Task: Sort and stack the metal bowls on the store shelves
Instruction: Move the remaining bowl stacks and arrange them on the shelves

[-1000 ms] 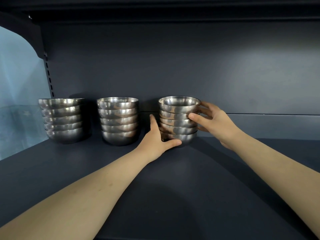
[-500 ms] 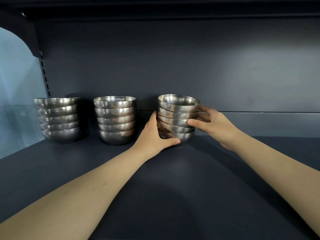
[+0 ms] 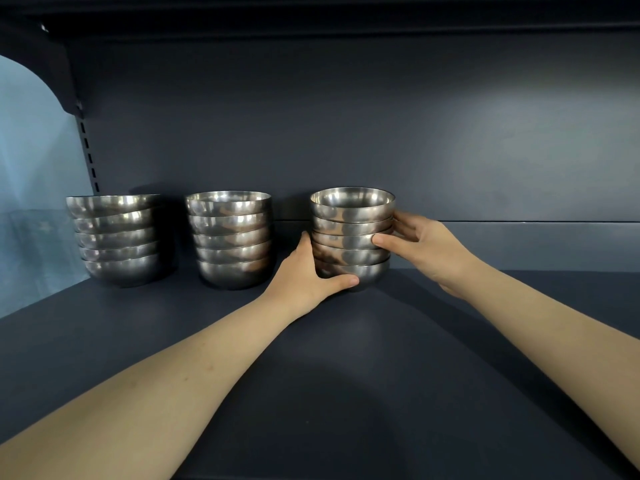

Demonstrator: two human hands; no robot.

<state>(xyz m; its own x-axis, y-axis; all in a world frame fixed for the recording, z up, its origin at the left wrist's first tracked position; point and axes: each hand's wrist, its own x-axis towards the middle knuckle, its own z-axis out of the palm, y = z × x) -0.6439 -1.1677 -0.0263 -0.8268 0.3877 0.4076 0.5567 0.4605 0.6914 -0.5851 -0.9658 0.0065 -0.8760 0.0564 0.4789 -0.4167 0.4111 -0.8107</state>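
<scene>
Right-most stack (image 3: 352,237) of 5 metal bowls stands at the back of the dark shelf (image 3: 346,375), close to the rear panel (image 3: 346,116), approx mid-width of the view. Bowls are nested but not quite square: rims slant a bit, and the top bowl's mouth shows to the camera. Can't tell if the btm bowl rests on the shelf or is a hair off it.

L hand (image 3: 304,275) grips the stack low on its left side. Thumb curls across the front of the btm bowl, one finger runs up the left flank, other fingers are hidden behind. R hand (image 3: 426,247) grips the right side higher up. Thumb tip presses on the front at approx the 3rd bowl down, fingers wrap round the back near the 2nd bowl. Both forearms are bare and reach in from the lower corners.

Just left of the L hand, w/ a small gap, is the mid stack (image 3: 230,239): 5 bowls, upright, fairly even. Further left and apart from it is the far-left stack (image 3: 117,237), also 5, upper bowls sitting askew.

Slotted upright (image 3: 88,150) runs down the panel's left end, w/ a pale blue surface (image 3: 31,150) beyond it. The dark underside of the shelf above (image 3: 311,15) spans the top.
</scene>
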